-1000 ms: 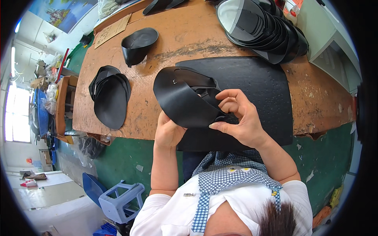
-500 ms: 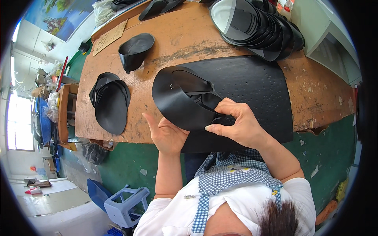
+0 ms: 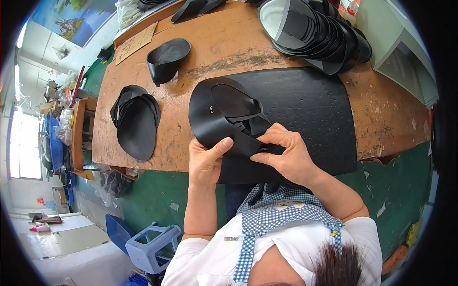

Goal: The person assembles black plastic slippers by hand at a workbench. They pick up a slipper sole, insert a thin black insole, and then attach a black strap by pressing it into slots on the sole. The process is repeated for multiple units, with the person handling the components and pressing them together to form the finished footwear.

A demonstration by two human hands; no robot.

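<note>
Both my hands hold a curved black leather-like piece [image 3: 206,117], its smooth broad band rounded at the left and an oval opening inside. Narrow strap-like parts show within it, and a small light mark sits on the band. At the band's near edge, my left hand [image 3: 206,159] grips with the thumb on top and the fingers underneath. My right hand [image 3: 286,155] pinches the narrow right end between thumb and fingers. Beneath lies a large black mat [image 3: 305,109] with small pits over its surface.
Left on the brown table [image 3: 219,35] lies a stack of black oval pieces [image 3: 137,128]. A cupped black piece [image 3: 167,62] stands farther back. At the far right is a big pile of black pieces [image 3: 324,38] beside a grey cabinet [image 3: 386,28]. A blue-grey stool [image 3: 152,245] stands lower left.
My left hand has gone from open with the thumb stretched out to gripping the piece, thumb now on top. The piece has shifted slightly right and its opening has turned a little.
</note>
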